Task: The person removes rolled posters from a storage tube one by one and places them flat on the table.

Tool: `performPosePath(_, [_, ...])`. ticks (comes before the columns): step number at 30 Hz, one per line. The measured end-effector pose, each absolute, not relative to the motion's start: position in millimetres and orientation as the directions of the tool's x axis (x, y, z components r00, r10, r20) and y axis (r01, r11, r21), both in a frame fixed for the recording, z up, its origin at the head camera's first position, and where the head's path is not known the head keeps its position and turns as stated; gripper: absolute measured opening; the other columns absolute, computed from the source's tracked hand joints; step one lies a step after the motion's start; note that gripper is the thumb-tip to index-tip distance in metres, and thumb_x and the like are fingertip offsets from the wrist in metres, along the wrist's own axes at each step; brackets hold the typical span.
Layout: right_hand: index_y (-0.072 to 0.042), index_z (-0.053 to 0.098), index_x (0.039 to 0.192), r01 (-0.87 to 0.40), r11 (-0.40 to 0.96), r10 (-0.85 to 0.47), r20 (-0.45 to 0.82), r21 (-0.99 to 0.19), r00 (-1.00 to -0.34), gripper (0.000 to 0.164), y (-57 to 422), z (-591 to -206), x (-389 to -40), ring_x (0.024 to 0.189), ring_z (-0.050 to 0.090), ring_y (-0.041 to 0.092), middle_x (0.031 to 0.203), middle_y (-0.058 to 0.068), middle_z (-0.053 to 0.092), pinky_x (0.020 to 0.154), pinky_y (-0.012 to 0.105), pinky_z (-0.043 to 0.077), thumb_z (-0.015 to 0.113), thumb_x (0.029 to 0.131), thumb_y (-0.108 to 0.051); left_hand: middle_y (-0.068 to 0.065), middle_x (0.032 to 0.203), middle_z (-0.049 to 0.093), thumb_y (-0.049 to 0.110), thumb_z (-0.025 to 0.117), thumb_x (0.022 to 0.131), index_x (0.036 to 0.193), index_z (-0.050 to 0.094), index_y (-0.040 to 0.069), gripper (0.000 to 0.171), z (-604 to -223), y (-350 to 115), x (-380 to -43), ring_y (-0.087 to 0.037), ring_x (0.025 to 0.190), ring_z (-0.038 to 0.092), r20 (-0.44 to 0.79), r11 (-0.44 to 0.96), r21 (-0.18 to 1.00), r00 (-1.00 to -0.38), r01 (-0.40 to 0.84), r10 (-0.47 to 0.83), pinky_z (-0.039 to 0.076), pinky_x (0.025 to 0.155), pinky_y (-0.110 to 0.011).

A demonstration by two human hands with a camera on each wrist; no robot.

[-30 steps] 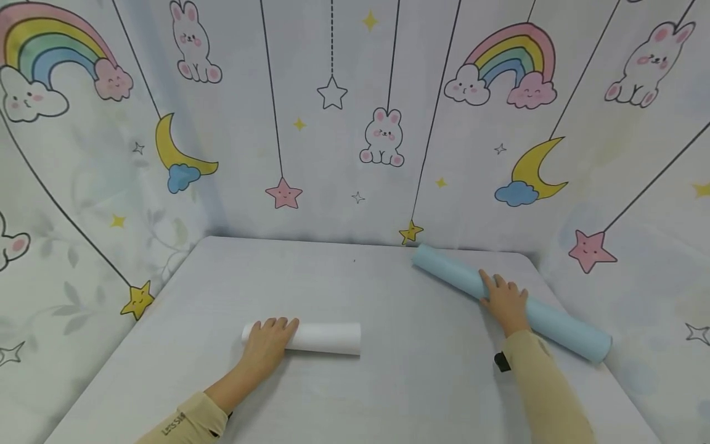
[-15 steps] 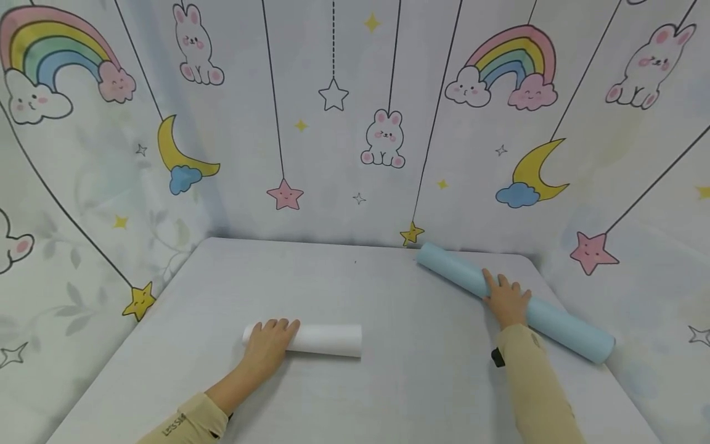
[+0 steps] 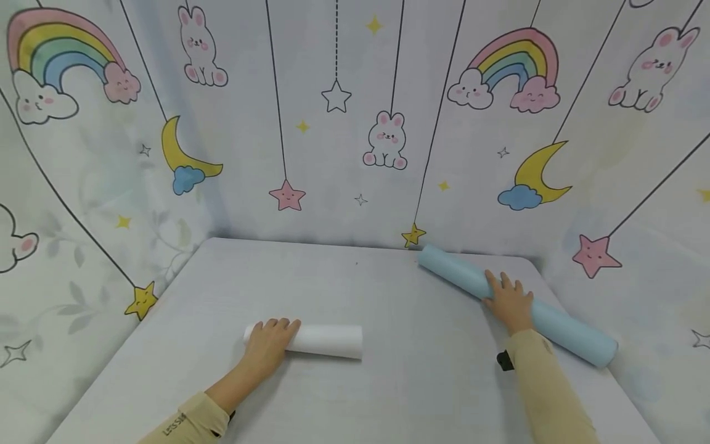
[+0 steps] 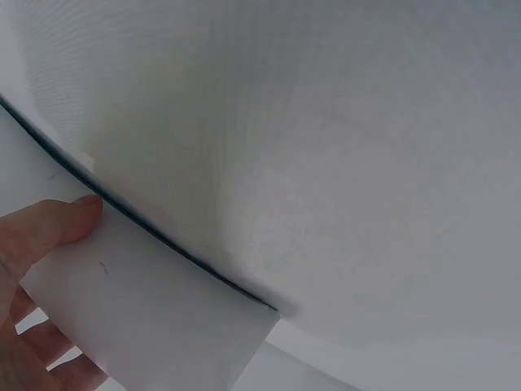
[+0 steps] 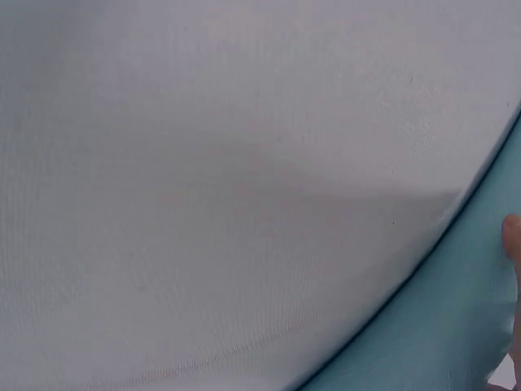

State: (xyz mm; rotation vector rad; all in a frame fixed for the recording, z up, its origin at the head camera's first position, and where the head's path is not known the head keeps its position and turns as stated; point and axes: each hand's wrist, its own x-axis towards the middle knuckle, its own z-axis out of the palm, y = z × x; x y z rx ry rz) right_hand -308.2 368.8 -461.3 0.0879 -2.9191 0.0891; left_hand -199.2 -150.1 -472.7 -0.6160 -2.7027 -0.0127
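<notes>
A short white roll (image 3: 327,341) lies across the grey table (image 3: 399,394), near the front left. My left hand (image 3: 270,338) grips its left end, fingers curled over the top. In the left wrist view the thumb (image 4: 57,224) presses the near side of the white roll (image 4: 163,309). A long light blue roll (image 3: 574,336) lies slantwise at the back right. My right hand (image 3: 507,300) holds it near its middle, fingers wrapped over it. The right wrist view shows only a fingertip (image 5: 511,236) on the light blue roll (image 5: 423,342).
Walls of cartoon-printed fabric (image 3: 355,123) with rainbows, moons, stars and rabbits close the table in on the left, back and right. The far end of the blue roll lies close to the back wall. Bare grey tabletop stretches between the two rolls.
Nothing has clearly moved. The view has drifted a little, and both hands stay on their rolls in the same places.
</notes>
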Motion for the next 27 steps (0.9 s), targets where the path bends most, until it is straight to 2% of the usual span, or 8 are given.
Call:
performPosePath(3, [-0.012, 0.023, 0.143, -0.088, 0.994, -0.071, 0.223, -0.065, -0.972, 0.070, 371, -459, -307, 0.122, 0.019, 0.058, 0.139, 0.031, 0.024, 0.090, 0.073, 0.018, 0.061, 0.087, -0.029, -0.009, 0.095, 0.062, 0.006, 0.082, 0.060, 0.109, 0.059, 0.009, 0.054, -471, -150, -199, -0.029, 0.083, 0.059, 0.327, 0.905, -0.064, -0.847, 0.422, 0.418, 0.046, 0.062, -0.042])
performPosePath(9, [-0.014, 0.013, 0.147, -0.173, 0.980, -0.148, 0.219, -0.102, -0.965, 0.075, 368, -450, -307, 0.129, 0.015, 0.051, 0.144, 0.029, 0.018, 0.095, 0.069, 0.014, 0.052, 0.090, -0.044, -0.008, 0.092, 0.061, 0.012, 0.084, 0.060, 0.110, 0.058, 0.010, 0.056, -466, -147, -199, -0.027, 0.079, 0.058, 0.253, 0.905, -0.051, -0.871, 0.423, 0.421, 0.044, 0.058, -0.039])
performPosePath(14, [-0.013, 0.015, 0.147, -0.219, 0.965, -0.192, 0.181, -0.143, -0.964, 0.083, 352, -439, -303, 0.131, 0.014, 0.047, 0.146, 0.027, 0.018, 0.097, 0.068, 0.009, 0.048, 0.086, -0.058, -0.008, 0.090, 0.061, 0.012, 0.085, 0.060, 0.108, 0.059, 0.009, 0.055, -460, -144, -199, -0.027, 0.077, 0.058, 0.238, 0.898, -0.025, -0.870, 0.439, 0.432, 0.044, 0.057, -0.040])
performPosePath(17, [-0.012, 0.018, 0.147, -0.240, 0.957, -0.214, 0.159, -0.166, -0.964, 0.084, 338, -432, -296, 0.132, 0.014, 0.046, 0.146, 0.026, 0.019, 0.098, 0.067, 0.008, 0.051, 0.085, -0.059, -0.008, 0.088, 0.061, 0.014, 0.085, 0.060, 0.107, 0.059, 0.008, 0.054, -460, -142, -200, -0.027, 0.076, 0.057, 0.239, 0.893, -0.023, -0.865, 0.449, 0.441, 0.043, 0.056, -0.039])
performPosePath(23, [-0.013, 0.027, 0.145, -0.305, 0.932, -0.280, 0.146, -0.197, -0.949, 0.081, 310, -429, -282, 0.132, 0.019, 0.043, 0.147, 0.021, 0.023, 0.101, 0.062, 0.014, 0.056, 0.082, -0.056, -0.008, 0.087, 0.060, 0.015, 0.085, 0.060, 0.107, 0.059, 0.009, 0.054, -460, -138, -202, -0.026, 0.074, 0.057, 0.241, 0.888, -0.032, -0.859, 0.458, 0.452, 0.041, 0.054, -0.037])
performPosePath(27, [-0.016, 0.034, 0.142, -0.376, 0.907, -0.342, 0.190, -0.189, -0.920, 0.080, 292, -434, -274, 0.129, 0.027, 0.042, 0.144, 0.018, 0.031, 0.098, 0.062, 0.024, 0.057, 0.079, -0.059, -0.008, 0.086, 0.060, 0.015, 0.085, 0.060, 0.106, 0.058, 0.008, 0.053, -459, -136, -203, -0.027, 0.073, 0.056, 0.249, 0.880, -0.029, -0.850, 0.473, 0.465, 0.041, 0.053, -0.037])
